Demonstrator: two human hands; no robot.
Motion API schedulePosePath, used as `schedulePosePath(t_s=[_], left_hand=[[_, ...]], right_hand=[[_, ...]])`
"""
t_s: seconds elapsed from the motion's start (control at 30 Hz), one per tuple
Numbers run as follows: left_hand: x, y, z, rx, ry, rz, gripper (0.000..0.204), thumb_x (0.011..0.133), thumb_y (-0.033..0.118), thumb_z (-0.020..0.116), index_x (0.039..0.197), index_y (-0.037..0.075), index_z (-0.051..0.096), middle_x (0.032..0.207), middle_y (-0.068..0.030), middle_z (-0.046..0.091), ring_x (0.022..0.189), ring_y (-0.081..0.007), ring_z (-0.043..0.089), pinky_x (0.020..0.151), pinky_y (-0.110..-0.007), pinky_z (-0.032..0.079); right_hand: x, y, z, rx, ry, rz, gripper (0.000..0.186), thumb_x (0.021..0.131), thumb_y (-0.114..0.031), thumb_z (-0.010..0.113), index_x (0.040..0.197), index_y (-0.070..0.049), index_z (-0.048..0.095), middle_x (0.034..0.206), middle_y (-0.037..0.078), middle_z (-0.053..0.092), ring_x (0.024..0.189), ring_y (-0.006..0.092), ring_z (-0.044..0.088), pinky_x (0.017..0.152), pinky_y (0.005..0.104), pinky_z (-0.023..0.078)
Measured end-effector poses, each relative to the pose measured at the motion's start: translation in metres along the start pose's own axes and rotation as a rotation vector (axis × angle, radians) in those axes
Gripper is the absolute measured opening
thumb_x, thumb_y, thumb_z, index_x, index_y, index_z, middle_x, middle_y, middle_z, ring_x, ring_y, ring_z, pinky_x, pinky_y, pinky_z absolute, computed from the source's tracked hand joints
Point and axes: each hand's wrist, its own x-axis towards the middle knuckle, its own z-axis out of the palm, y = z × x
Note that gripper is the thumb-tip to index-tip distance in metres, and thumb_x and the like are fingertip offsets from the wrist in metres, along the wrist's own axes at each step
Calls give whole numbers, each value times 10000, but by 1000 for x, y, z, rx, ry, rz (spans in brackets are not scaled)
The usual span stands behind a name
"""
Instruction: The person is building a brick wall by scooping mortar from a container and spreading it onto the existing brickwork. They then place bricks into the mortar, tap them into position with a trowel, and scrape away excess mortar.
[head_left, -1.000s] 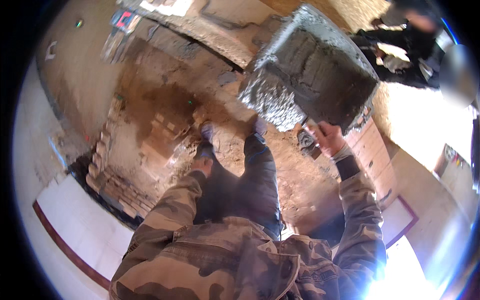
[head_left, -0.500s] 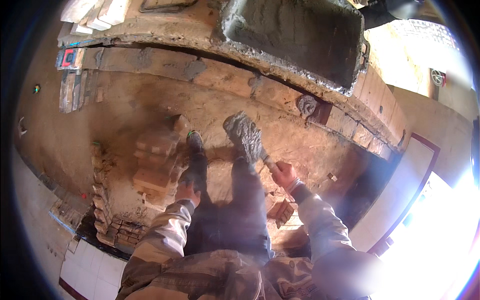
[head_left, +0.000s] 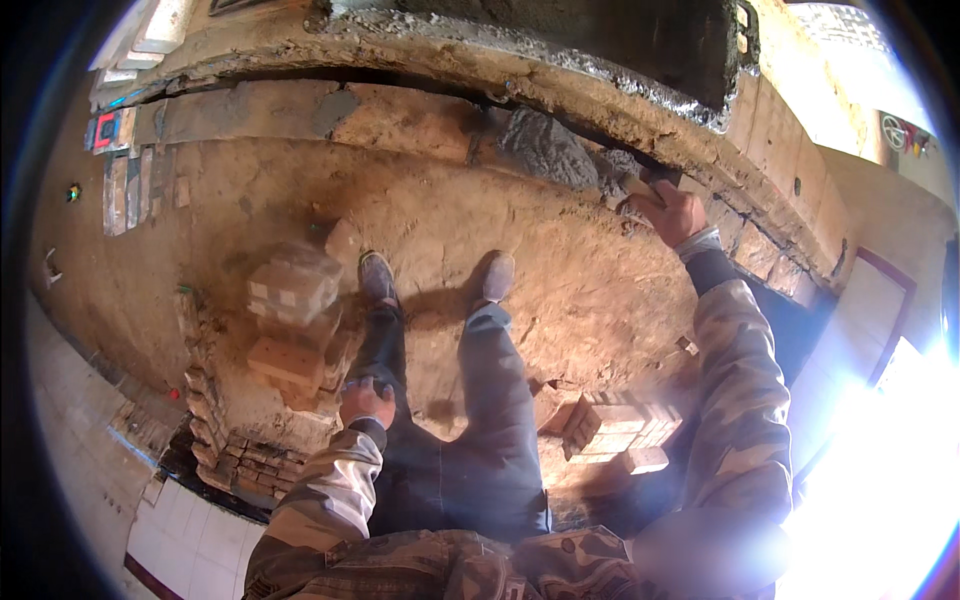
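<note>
My right hand (head_left: 672,213) is closed on the handle of a trowel (head_left: 634,186) at the brick ledge below the trough. The blade is coated in grey mortar and hard to tell from the mortar (head_left: 538,146) heaped on the brick course (head_left: 395,125). My left hand (head_left: 366,405) is low at my left thigh, fingers curled; what, if anything, it holds is too small to make out. Above the ledge sits a dark trough (head_left: 600,40) with mortar-crusted rims.
Stacked bricks (head_left: 295,355) stand beside my left foot, more bricks (head_left: 620,430) behind my right leg. A low brick wall (head_left: 265,455) is at lower left, white slabs (head_left: 140,30) at upper left. The dirt floor (head_left: 560,290) surrounds my feet. Glare washes out the lower right.
My right hand has swung from the trough down toward my legs, then forward to the brick course with the mortar-laden trowel. A grey heap now lies there. The view has shifted.
</note>
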Motion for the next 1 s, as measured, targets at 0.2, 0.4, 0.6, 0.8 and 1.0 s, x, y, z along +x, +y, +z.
schedulePosePath(t_s=[0.2, 0.4, 0.6, 0.8, 1.0], left_hand=[[7, 7, -4, 55, -45, -2, 574, 907, 491, 569, 1297, 71, 610, 1350, -224, 555, 1246, -379, 536, 1044, -469, 455], [13, 3, -16, 156, 24, 29, 571, 899, 506, 568, 1275, 80, 626, 1325, -209, 571, 1221, -367, 562, 1013, -477, 472], [27, -4, -34, 183, 2, 34, 575, 892, 514, 567, 1275, 90, 624, 1392, -213, 538, 1195, -385, 599, 982, -485, 495], [51, -24, -48, 199, -43, 120, 558, 890, 504, 565, 1249, 83, 636, 1310, -196, 590, 1221, -365, 572, 1008, -480, 473], [75, -50, -53, 193, -78, 165, 586, 896, 498, 548, 1311, 91, 616, 1329, -200, 593, 1275, -363, 537, 1056, -468, 442]], right_hand=[[-17, -15, 28, -60, 253, -59, 255, 911, -329, 710, 954, -84, 654, 870, 133, 691, 756, 368, 679, 632, 426, 543], [-87, -60, 45, 139, 306, 101, 232, 920, -248, 718, 911, -34, 630, 736, 156, 665, 586, 270, 659, 530, 410, 523], [-103, -218, 57, 1191, -28, 634, 259, 964, -252, 636, 882, -10, 588, 647, 55, 599, 525, 151, 585, 463, 314, 475], [-81, -242, 86, 1422, 15, 758, 244, 972, -231, 614, 956, 12, 592, 679, 34, 567, 470, 112, 518, 395, 280, 412], [-101, -186, 81, 691, 160, 698, 297, 934, -271, 627, 882, 21, 628, 609, 53, 603, 472, 140, 576, 417, 326, 460]])
